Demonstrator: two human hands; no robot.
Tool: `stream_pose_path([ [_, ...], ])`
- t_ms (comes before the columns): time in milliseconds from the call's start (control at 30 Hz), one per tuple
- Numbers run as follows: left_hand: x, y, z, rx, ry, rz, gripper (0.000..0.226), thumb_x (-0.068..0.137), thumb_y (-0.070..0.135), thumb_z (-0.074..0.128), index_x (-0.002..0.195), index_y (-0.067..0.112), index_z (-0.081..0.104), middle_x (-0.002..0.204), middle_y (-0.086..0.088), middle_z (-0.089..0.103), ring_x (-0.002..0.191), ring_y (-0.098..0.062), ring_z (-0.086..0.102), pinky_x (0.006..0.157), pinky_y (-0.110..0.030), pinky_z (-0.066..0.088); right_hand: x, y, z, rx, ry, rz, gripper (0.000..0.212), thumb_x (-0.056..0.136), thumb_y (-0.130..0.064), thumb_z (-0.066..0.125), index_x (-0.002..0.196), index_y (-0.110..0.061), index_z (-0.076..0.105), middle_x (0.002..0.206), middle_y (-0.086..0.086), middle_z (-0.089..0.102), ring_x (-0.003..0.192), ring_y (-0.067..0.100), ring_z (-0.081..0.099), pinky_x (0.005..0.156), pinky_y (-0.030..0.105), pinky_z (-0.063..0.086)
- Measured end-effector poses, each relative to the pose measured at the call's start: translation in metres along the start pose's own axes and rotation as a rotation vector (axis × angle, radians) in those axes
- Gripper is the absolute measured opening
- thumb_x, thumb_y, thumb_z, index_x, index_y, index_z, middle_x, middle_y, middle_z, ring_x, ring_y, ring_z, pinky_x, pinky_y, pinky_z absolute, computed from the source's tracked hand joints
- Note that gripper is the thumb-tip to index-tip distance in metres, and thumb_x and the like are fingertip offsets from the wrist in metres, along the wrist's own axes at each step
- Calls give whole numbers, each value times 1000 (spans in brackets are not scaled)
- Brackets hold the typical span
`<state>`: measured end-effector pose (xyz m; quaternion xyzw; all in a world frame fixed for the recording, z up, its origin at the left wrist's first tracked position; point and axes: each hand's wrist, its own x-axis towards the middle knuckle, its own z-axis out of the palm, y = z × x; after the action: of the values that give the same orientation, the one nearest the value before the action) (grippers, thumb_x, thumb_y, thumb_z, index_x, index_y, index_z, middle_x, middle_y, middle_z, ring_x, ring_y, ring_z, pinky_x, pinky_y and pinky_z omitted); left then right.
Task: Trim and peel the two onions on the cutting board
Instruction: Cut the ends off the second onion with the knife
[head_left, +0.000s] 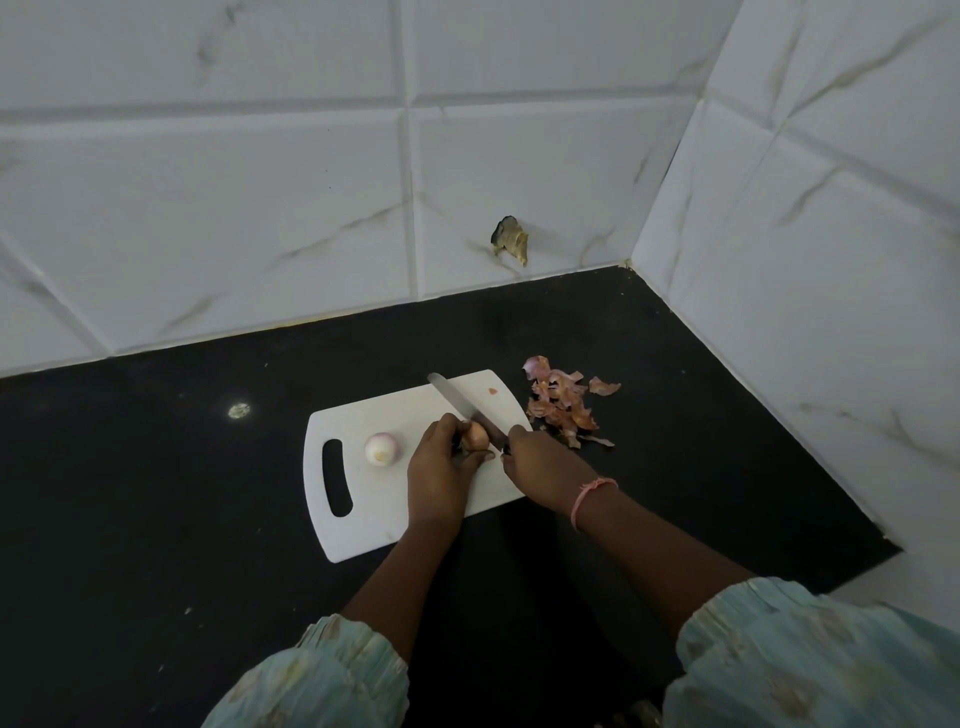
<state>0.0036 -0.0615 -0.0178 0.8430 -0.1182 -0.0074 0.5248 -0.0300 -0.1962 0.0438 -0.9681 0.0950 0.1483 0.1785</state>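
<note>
A white cutting board (363, 530) with a handle slot lies on the black counter. A peeled pale onion (383, 447) sits on it near the slot. To its right my left hand (441, 467) grips a brown-skinned onion (476, 436) against the board. My right hand (540, 467) holds a knife (457, 397) by its handle, which is hidden in the hand. The blade slants up and left across the top of the brown onion.
A heap of reddish onion skins (563, 402) lies on the black counter (156, 519) just right of the board. Tiled walls meet in a corner at the back right. A chipped hole (510, 240) marks the back wall. The counter ends at the right front.
</note>
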Motion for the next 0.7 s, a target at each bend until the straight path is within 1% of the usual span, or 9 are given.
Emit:
stream_pose_path([
  [167,0,0,1,-2,3,9,22,81,17,75,92,24,57,96,7,61,86,-9,57,75,-27,48,5,2,-1,27,-37,15,23,99,-20,43,113,-4,52,107,18,63,96,29,61,70,33,41],
  [300,-1,1,2,13,6,19,22,81,16,75,90,22,56,94,6,60,85,-12,58,74,-31,50,4,4,-3,59,-59,18,26,99,-22,45,114,-2,52,110,19,61,99,30,59,69,31,35],
  [433,-1,1,1,19,2,26,23,80,15,75,90,22,56,93,5,59,85,-13,58,75,-35,51,1,5,-6,80,-82,12,28,98,-22,46,116,-2,52,112,19,61,101,30,58,70,29,35],
  [500,0,0,1,12,5,23,24,80,14,76,90,22,55,93,6,59,84,-12,58,75,-36,51,-3,8,-7,99,-91,2,27,98,-23,47,115,-2,52,111,19,60,98,29,58,70,29,35],
  [600,-1,-1,0,20,12,23,25,80,14,76,91,22,55,94,6,60,85,-11,58,75,-34,51,-14,21,-6,143,-131,-7,24,98,-25,47,112,-6,53,108,13,59,88,20,55,70,29,38],
  [700,0,-4,1,40,11,23,26,80,15,77,91,23,55,93,6,60,85,-10,57,75,-30,51,-22,29,-3,165,-139,-2,24,98,-26,48,111,-8,53,108,12,59,86,17,54,70,28,38],
])
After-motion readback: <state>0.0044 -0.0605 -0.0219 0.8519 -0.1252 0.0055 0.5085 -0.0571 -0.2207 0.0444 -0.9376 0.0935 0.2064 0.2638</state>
